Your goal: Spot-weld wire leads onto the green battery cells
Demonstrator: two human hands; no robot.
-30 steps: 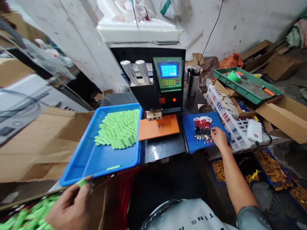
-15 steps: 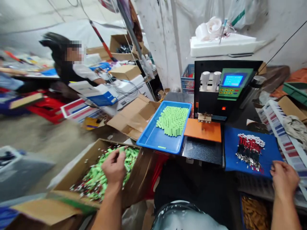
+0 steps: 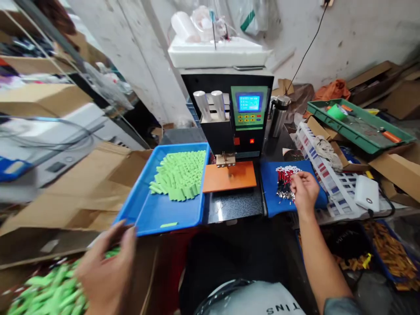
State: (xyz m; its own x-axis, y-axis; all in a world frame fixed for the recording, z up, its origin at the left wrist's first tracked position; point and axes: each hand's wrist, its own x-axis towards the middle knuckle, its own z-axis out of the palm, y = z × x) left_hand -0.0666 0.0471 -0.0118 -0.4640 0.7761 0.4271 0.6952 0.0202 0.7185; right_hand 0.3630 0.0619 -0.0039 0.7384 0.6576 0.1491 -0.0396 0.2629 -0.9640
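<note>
My left hand [image 3: 105, 267], smeared by motion, hangs over the cardboard box [image 3: 144, 271] at the lower left, its thumb and fingers apart with nothing visible between them. Inside that box lie green-wrapped battery cells [image 3: 54, 284] with wire leads. My right hand [image 3: 305, 192] is pinched closed at the right edge of a bunch of red and black wire leads [image 3: 285, 181] with white connectors. What its fingertips grip is hidden. The bunch rests on a blue mat [image 3: 272, 205]. More green cells [image 3: 180, 175] stand packed in a blue tray [image 3: 147, 223].
A black machine [image 3: 216, 140] with a lit screen [image 3: 248, 103] stands behind an orange board [image 3: 236, 177]. On the right are a green tray [image 3: 361, 127] with tools, a white power bank [image 3: 366, 192] and bins of brown pieces [image 3: 390, 249]. A steel flask [image 3: 278, 116] is behind.
The view has swung right. My left hand has parted its fingers and no longer shows the green cell it held. My right hand has moved in to the wire leads.
</note>
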